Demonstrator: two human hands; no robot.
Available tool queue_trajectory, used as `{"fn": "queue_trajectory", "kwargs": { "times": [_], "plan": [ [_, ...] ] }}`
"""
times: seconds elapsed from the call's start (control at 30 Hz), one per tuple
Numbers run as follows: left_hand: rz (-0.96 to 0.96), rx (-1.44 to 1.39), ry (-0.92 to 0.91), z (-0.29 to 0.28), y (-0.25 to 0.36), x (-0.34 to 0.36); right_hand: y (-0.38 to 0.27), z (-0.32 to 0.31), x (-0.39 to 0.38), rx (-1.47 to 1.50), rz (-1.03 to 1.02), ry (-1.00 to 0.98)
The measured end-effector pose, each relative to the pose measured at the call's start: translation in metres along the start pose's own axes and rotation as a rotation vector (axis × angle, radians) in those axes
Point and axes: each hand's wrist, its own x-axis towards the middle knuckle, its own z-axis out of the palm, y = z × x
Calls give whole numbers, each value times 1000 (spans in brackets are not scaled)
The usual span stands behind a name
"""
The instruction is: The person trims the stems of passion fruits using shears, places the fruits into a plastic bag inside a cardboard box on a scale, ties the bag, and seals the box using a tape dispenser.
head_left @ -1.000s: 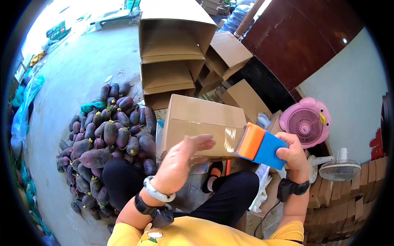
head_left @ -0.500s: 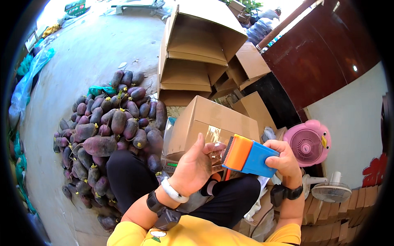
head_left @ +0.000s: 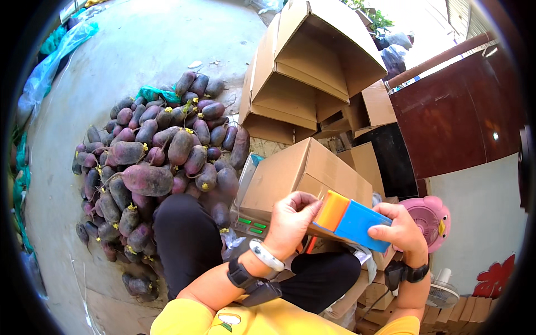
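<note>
My right hand grips the blue body of a blue-and-orange packing tape dispenser, held over my lap. At its orange end, my left hand is closed, thumb and fingers pinched together by the toothed edge. Whatever is between those fingertips is too small to make out. Just beyond both hands sits a closed cardboard box, resting on a scale with lit green displays. My left hand hides part of the box's near side.
A heap of dark purple radishes covers the floor to the left. Open cardboard boxes are stacked behind the box. A pink fan and a white fan stand at the right.
My left hand, spread open before, has closed its fingers at the dispenser's orange end. The dispenser and right hand appear slightly farther right and lower. The whole view has shifted.
</note>
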Motion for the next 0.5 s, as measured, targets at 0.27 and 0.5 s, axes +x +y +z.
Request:
{"fn": "queue_trajectory", "kwargs": {
  "times": [0.27,0.5],
  "plan": [
    [295,240,256,-77,42,59,-29,-10,38,-29,-32,-57],
    [387,380,510,-150,66,100,-23,-31,63,-152,-6,-16]
  ]
}}
